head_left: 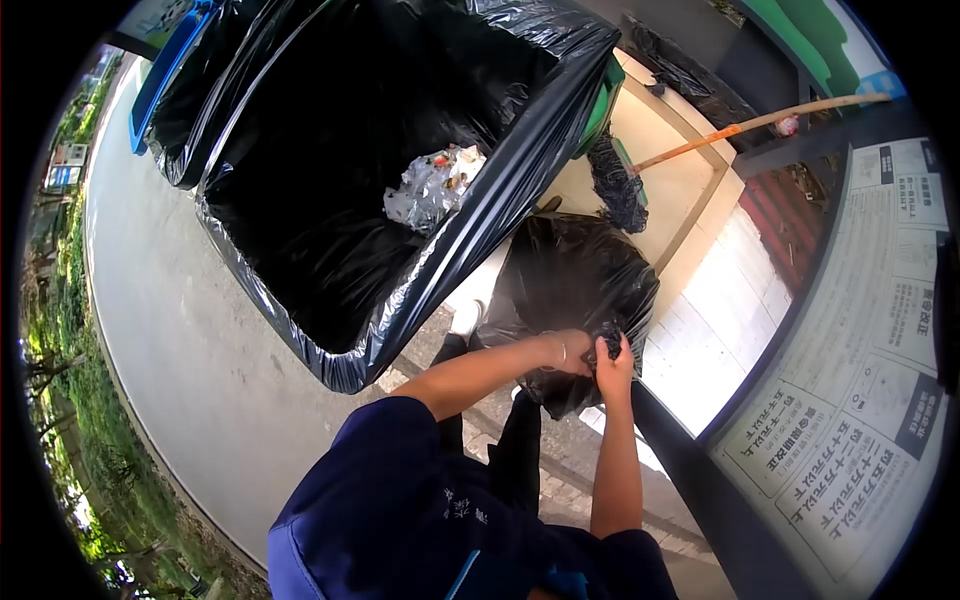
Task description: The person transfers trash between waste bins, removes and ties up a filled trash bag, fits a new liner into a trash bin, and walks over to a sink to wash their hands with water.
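A full black plastic bag (575, 285) hangs or rests in front of my body, its gathered top between my hands. My left hand (572, 353), with a thin bracelet at the wrist, is closed on the bag's neck. Beside it on the right, my right hand (613, 362) pinches the twisted plastic, thumb up. To the upper left stands a large bin lined with black plastic (400, 300), with a clear bag of waste (435, 188) lying inside.
A second lined bin with a blue rim (145, 110) stands at the far left. A broom with a wooden handle (750, 125) leans at the upper right. A printed notice board (850, 400) is close on the right. Grey pavement (160, 280) lies at left.
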Demonstrator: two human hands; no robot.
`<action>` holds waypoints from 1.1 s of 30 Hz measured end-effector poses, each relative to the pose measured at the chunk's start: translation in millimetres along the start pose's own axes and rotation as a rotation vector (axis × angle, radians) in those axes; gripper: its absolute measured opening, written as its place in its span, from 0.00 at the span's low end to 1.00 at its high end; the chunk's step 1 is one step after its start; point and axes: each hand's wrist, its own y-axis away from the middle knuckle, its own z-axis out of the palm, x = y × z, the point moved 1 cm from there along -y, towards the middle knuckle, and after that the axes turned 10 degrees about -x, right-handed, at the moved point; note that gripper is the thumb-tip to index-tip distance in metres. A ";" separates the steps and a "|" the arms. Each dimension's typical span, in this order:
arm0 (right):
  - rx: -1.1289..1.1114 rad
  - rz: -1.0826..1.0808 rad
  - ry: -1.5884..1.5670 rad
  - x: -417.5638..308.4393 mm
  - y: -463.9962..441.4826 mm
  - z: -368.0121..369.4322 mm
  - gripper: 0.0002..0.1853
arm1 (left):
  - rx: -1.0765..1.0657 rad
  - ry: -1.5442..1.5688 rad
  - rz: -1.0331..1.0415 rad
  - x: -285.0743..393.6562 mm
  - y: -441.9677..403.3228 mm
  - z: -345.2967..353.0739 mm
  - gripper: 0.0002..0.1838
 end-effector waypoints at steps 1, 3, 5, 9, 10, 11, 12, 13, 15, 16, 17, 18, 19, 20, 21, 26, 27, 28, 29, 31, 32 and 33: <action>-0.025 -0.070 0.054 -7.4 -1.0 -1.7 0.13 | -0.009 0.000 0.004 -5.1 -0.5 1.4 0.23; -0.048 -0.193 0.175 -19.2 1.0 -15.6 0.14 | 0.102 0.035 -0.014 -20.6 -2.4 2.5 0.17; -0.186 0.060 -0.054 -10.9 0.0 -51.2 0.10 | 0.009 0.505 -0.102 -22.7 18.0 -12.6 0.13; 0.073 -0.129 -1.074 -14.3 4.4 -91.9 0.08 | 0.292 1.520 0.408 -48.3 48.4 -25.1 0.13; 0.121 -0.179 -1.219 -2.1 4.2 -101.7 0.07 | 0.382 1.606 0.453 -60.5 48.5 -24.5 0.12; 0.319 -0.207 -1.270 -0.1 2.1 -103.5 0.06 | 0.480 1.692 0.498 -70.3 47.5 -23.8 0.11; 0.096 -0.320 -1.457 23.7 -2.2 -112.7 0.06 | 0.485 1.748 0.518 -78.7 46.2 -22.3 0.10; -0.142 -0.433 -1.631 45.6 -5.2 -121.2 0.07 | 0.495 1.803 0.538 -82.7 44.3 -21.6 0.08; -0.109 -0.417 -1.496 60.2 -5.3 -118.5 0.07 | 0.481 1.803 0.537 -76.2 38.4 -19.6 0.11; 0.051 -0.285 -1.365 40.5 -0.6 -108.8 0.07 | 0.531 1.558 0.220 -60.8 38.1 -21.1 0.14; 0.203 -0.156 -1.226 11.9 4.7 -92.2 0.07 | 0.564 1.290 -0.078 -43.6 37.2 -23.1 0.17; 0.212 -0.114 -1.218 1.4 3.4 -80.6 0.06 | 0.577 1.055 -0.126 -19.6 33.4 -24.3 0.20; 0.124 -0.171 -1.051 4.6 2.3 -69.2 0.05 | 0.583 0.819 -0.170 0.6 26.4 -22.3 0.24; -0.028 -0.135 -0.749 -9.0 2.2 -59.7 0.04 | 0.611 0.534 -0.071 -3.0 9.6 -10.4 0.28; -0.022 0.059 -0.263 -23.2 11.0 -51.2 0.04 | 0.630 0.248 0.029 -8.0 -5.4 0.9 0.34; -0.055 -0.298 0.966 -60.5 25.3 -28.5 0.10 | 0.128 -0.039 0.019 14.1 -16.6 7.4 0.37; -0.005 -0.241 0.865 -52.7 28.1 -22.7 0.10 | 0.139 -0.143 0.011 6.2 -22.5 14.7 0.34; 0.029 -0.219 0.783 -49.8 31.3 -15.6 0.10 | 0.170 -0.094 -0.072 8.0 -20.1 14.6 0.26; 0.063 -0.200 0.699 -49.0 33.2 -10.9 0.10 | 0.167 -0.098 -0.076 0.9 -22.8 17.8 0.26; -0.025 -0.175 0.602 -61.8 40.3 -9.2 0.10 | 0.264 -0.002 0.272 -30.9 -37.5 32.9 0.19; -0.114 -0.148 0.511 -70.5 43.7 -9.8 0.10 | 0.272 -0.021 0.346 -37.1 -40.3 36.8 0.15; -0.114 -0.144 0.509 -76.8 43.9 -14.2 0.10 | 0.279 -0.042 0.421 -43.4 -43.0 40.7 0.10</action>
